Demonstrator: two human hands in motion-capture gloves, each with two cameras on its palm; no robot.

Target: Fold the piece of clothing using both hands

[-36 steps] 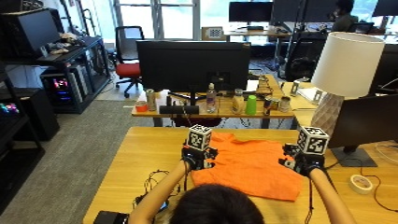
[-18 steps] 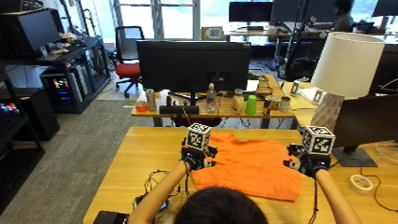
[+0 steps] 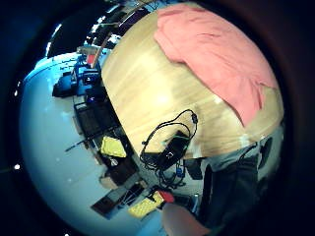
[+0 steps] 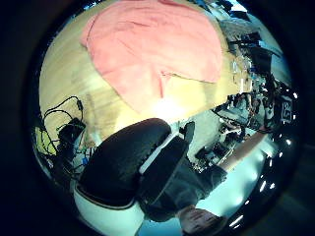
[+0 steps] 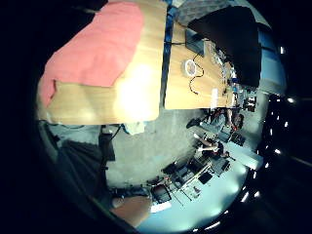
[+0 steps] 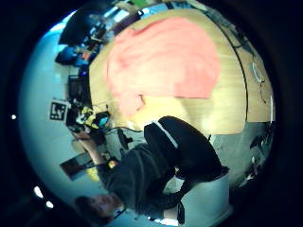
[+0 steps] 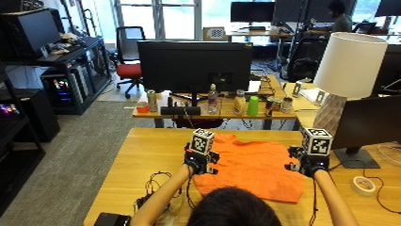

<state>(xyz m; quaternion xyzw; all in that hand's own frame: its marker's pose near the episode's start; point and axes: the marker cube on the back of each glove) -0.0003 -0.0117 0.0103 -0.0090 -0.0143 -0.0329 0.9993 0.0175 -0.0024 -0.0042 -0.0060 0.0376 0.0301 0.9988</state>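
An orange garment (image 7: 251,167) lies spread flat on the wooden table (image 7: 144,150) in front of me. My left hand (image 7: 199,164) hovers over its left edge and my right hand (image 7: 307,165) over its right edge, both palms down and holding nothing. All the palm views look down on the cloth from a height: the left little finger side (image 3: 216,54), the left thumb side (image 4: 152,49), the right little finger side (image 5: 97,48) and the right thumb side (image 6: 165,61). One sleeve corner juts out at the near left. No fingers show in any palm view.
Black cables (image 7: 156,181) and a black box (image 7: 111,220) lie on the table to the garment's left. A tape roll (image 7: 362,185) and a monitor stand (image 7: 354,160) sit at the right. A lamp (image 7: 348,75) and a desk with bottles (image 7: 244,103) stand behind.
The garment has been spread wider to the right and toward me. My right hand has moved outward to the cloth's right edge; the left stays at the left edge.
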